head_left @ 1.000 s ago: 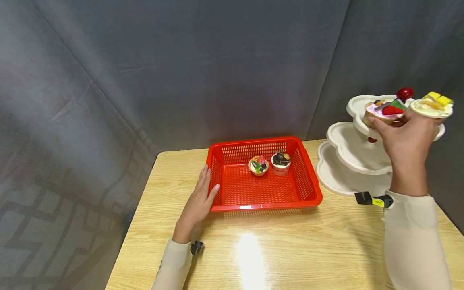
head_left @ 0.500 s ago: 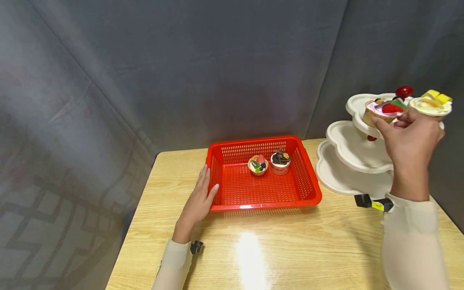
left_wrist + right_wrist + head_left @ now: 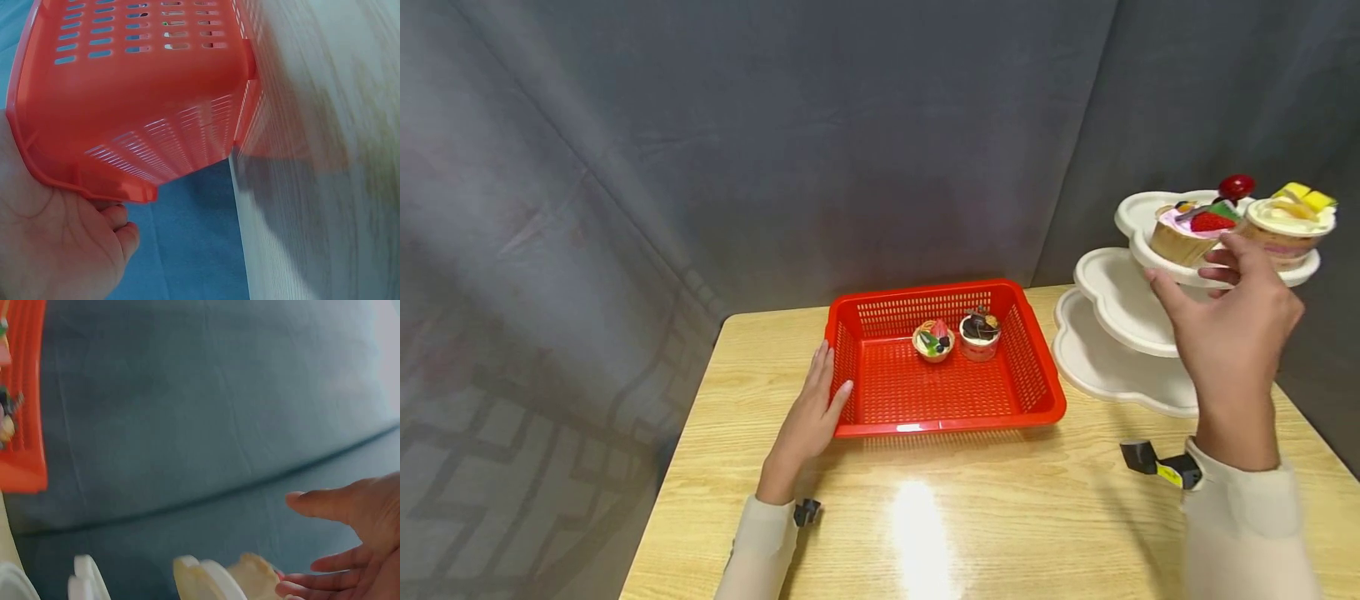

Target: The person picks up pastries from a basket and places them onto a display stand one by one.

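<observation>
My right hand (image 3: 1236, 312) has its thumb and fingers spread apart, just in front of the top plate of a white tiered stand (image 3: 1138, 223). Right at its fingertips, a tart (image 3: 1182, 243) with pink cream and a strawberry sits on that plate. A cake cup (image 3: 1285, 237) with yellow cubes on top is beside it, partly behind the hand. In the right wrist view this hand (image 3: 356, 544) holds nothing. My left hand (image 3: 808, 417) rests against the left rim of a red basket (image 3: 940, 427), its fingers extended along the outside.
A fruit tart (image 3: 933, 342) and a chocolate-topped cake (image 3: 980, 337) stand inside the basket. The stand's middle plate (image 3: 1123, 292) and bottom plate (image 3: 1097, 367) lie right of the basket. A grey curtain (image 3: 880, 150) hangs behind the wooden table (image 3: 1000, 517).
My right hand has let go of the pink-cream tart and drawn back towards me, fingers opening. The tart stays on the top plate. My left hand has not moved.
</observation>
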### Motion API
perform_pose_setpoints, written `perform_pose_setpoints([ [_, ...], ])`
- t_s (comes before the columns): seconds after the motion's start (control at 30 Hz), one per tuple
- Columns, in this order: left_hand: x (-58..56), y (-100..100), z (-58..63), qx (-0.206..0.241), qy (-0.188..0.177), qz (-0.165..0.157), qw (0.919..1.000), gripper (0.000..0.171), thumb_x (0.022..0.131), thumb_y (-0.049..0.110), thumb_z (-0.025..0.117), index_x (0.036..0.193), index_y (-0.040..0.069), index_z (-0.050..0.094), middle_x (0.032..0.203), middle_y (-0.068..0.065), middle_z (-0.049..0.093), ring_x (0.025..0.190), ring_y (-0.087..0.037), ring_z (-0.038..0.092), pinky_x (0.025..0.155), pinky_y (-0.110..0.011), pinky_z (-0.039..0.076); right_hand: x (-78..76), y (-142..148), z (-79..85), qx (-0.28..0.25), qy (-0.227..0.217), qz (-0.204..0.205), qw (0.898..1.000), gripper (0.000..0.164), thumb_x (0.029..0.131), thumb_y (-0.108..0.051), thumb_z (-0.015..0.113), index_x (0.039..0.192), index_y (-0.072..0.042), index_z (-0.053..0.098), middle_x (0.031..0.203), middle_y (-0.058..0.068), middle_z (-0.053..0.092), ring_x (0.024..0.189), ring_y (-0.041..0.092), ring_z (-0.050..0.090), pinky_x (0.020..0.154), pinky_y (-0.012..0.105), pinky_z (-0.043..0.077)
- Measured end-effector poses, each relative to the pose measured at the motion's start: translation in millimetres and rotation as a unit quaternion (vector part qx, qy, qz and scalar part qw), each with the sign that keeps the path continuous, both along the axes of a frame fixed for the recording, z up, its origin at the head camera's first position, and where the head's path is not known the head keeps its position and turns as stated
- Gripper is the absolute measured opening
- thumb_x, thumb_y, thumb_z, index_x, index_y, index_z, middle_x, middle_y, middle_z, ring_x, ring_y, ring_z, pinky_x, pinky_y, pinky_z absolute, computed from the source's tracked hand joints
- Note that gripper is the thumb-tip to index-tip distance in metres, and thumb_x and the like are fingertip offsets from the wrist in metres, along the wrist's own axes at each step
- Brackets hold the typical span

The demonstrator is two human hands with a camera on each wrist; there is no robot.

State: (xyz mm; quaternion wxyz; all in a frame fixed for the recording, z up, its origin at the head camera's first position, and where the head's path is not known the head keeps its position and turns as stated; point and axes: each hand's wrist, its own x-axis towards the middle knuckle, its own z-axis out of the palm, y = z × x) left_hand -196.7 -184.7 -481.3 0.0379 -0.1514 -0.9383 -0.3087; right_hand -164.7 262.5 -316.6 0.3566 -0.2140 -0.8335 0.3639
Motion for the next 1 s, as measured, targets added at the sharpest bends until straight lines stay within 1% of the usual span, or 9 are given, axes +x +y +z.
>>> perform_pose_setpoints([
  [0.07, -0.1, -1, -0.3, -0.001, 0.001, 0.001, 1.0, 0.073, 0.108, 0.048, 0.04, 0.163, 0.007, 0.015, 0.171, -0.001, 0.004, 0.157, -0.024, 0.006, 0.12, -0.054, 0.022, 1.1, -7, -4.1, 0.004, 0.004, 0.036, 0.999, 0.069, 0.084, -0.027, 0.084, 0.145, -0.013, 0.056, 0.128, 0.014, 0.068, 0.086, -0.019, 0.043, 0.087, 0.012, 0.035],
  [0.17, -0.4, -2, -0.9, -0.003, 0.003, 0.001, 1.0, 0.073, 0.108, 0.048, 0.04, 0.163, 0.007, 0.015, 0.171, -0.001, 0.004, 0.157, -0.024, 0.006, 0.12, -0.053, 0.022, 0.3, -19, -10.7, 0.005, 0.0, 0.09, 0.996, 0.069, 0.083, -0.026, 0.085, 0.145, -0.013, 0.057, 0.126, 0.015, 0.069, 0.088, -0.015, 0.048, 0.079, 0.009, 0.037],
  [0.3, -0.7, -2, -0.7, -0.001, 0.004, 0.0, 1.0, 0.072, 0.108, 0.045, 0.042, 0.163, 0.007, 0.015, 0.171, -0.002, 0.005, 0.157, -0.024, 0.006, 0.12, -0.053, 0.022, -3.2, -35, -16.7, 0.018, -0.017, 0.171, 0.985, 0.068, 0.084, -0.023, 0.085, 0.144, -0.007, 0.056, 0.123, 0.019, 0.069, 0.096, 0.007, 0.06, 0.077, 0.008, 0.039],
  [0.43, -0.9, -1, 0.4, -0.001, 0.006, -0.003, 1.0, 0.071, 0.108, 0.042, 0.044, 0.163, 0.006, 0.016, 0.171, -0.002, 0.005, 0.157, -0.026, 0.007, 0.12, -0.053, 0.021, -13.0, -46, -18.8, 0.038, -0.058, 0.248, 0.966, 0.069, 0.087, -0.026, 0.082, 0.144, -0.002, 0.053, 0.124, 0.022, 0.067, 0.102, 0.036, 0.065, 0.074, 0.014, 0.041],
  [0.5, -0.8, -1, 0.9, -0.002, 0.005, -0.004, 1.0, 0.071, 0.108, 0.042, 0.044, 0.163, 0.006, 0.016, 0.171, -0.002, 0.005, 0.157, -0.026, 0.007, 0.12, -0.053, 0.021, -20.1, -49, -19.3, 0.044, -0.076, 0.281, 0.956, 0.069, 0.087, -0.027, 0.082, 0.143, 0.0, 0.053, 0.124, 0.023, 0.067, 0.101, 0.04, 0.066, 0.072, 0.016, 0.042],
  [0.63, -0.7, -1, 1.6, -0.005, 0.001, -0.006, 1.0, 0.072, 0.108, 0.044, 0.043, 0.163, 0.006, 0.015, 0.171, -0.002, 0.004, 0.157, -0.024, 0.005, 0.12, -0.052, 0.021, -36.6, -54, -20.1, 0.053, -0.092, 0.345, 0.933, 0.068, 0.085, -0.026, 0.084, 0.14, 0.002, 0.055, 0.122, 0.024, 0.068, 0.102, 0.038, 0.067, 0.071, 0.016, 0.045],
  [0.77, -1.2, -1, 2.0, -0.008, 0.0, -0.005, 1.0, 0.074, 0.108, 0.047, 0.041, 0.163, 0.007, 0.014, 0.171, -0.002, 0.004, 0.157, -0.023, 0.005, 0.12, -0.053, 0.022, -52.9, -60, -22.1, 0.068, -0.101, 0.392, 0.912, 0.069, 0.084, -0.025, 0.085, 0.14, 0.002, 0.055, 0.123, 0.025, 0.067, 0.104, 0.04, 0.067, 0.079, 0.036, 0.055],
  [0.87, -2.0, -1, 2.4, -0.011, 0.004, -0.006, 0.9999, 0.074, 0.108, 0.048, 0.04, 0.163, 0.007, 0.014, 0.171, -0.003, 0.005, 0.157, -0.024, 0.005, 0.12, -0.052, 0.022, -65.3, -64, -26.7, 0.093, -0.107, 0.403, 0.904, 0.068, 0.084, -0.024, 0.085, 0.14, 0.002, 0.055, 0.123, 0.026, 0.066, 0.105, 0.043, 0.066, 0.083, 0.055, 0.054],
  [1.0, -1.2, 0, 3.1, -0.016, 0.002, -0.008, 0.9998, 0.074, 0.108, 0.047, 0.041, 0.163, 0.006, 0.014, 0.171, -0.005, 0.005, 0.157, -0.026, 0.006, 0.121, -0.052, 0.021, -82.4, -67, -39.7, 0.116, -0.124, 0.41, 0.896, 0.066, 0.083, -0.021, 0.085, 0.138, 0.003, 0.056, 0.121, 0.027, 0.067, 0.107, 0.044, 0.065, 0.087, 0.058, 0.051],
])
